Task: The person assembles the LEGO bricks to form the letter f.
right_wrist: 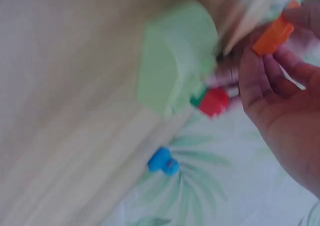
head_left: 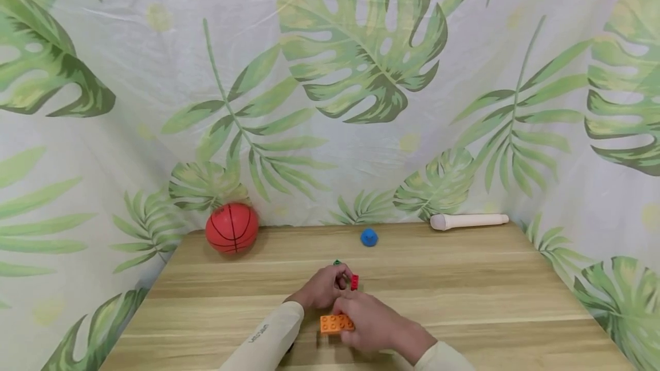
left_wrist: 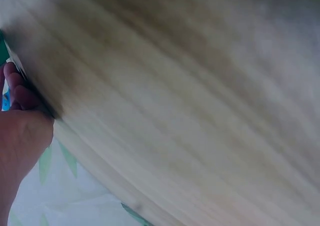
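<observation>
My right hand pinches an orange toy building block with studs on its top, close over the near part of the table. In the right wrist view this orange block sits between thumb and fingertips. Just beyond, my left hand has its fingers curled at a red building block, index finger and thumb at its edges. A bit of a green block shows past the left knuckles, mostly hidden. The right wrist view has the red block against the green and beside a blurred pale green object.
A red basketball sits at the table's back left. A small blue toy stands near the back middle, and a whitish microphone lies at the back right. Behind the wooden table hangs a leaf-patterned cloth.
</observation>
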A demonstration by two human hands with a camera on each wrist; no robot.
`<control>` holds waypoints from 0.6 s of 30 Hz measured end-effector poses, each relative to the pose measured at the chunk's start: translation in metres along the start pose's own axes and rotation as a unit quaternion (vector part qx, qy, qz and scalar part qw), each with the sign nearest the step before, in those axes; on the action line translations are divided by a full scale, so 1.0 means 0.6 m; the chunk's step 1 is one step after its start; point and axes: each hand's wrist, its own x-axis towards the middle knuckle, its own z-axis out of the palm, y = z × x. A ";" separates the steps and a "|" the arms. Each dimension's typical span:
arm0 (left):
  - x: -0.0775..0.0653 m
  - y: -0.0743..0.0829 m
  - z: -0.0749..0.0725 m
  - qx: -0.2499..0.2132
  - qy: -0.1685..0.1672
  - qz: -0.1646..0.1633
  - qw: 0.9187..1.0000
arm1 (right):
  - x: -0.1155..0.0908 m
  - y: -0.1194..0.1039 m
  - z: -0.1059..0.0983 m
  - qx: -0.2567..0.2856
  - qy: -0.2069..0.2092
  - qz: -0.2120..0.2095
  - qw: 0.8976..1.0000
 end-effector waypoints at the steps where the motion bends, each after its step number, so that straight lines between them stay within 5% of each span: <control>1: 0.001 -0.002 0.000 -0.007 -0.002 0.004 1.000 | 0.000 0.005 -0.008 0.017 0.005 0.005 1.000; 7: 0.003 -0.009 -0.001 0.016 0.009 0.045 0.999 | 0.004 0.045 -0.043 0.084 0.082 0.034 0.992; 12: 0.003 -0.007 0.003 0.026 0.003 0.026 0.999 | 0.010 0.075 -0.048 0.078 0.136 0.063 0.986; 18: 0.001 -0.003 0.002 0.017 0.001 0.010 1.000 | 0.014 0.092 -0.034 0.072 0.138 0.074 0.985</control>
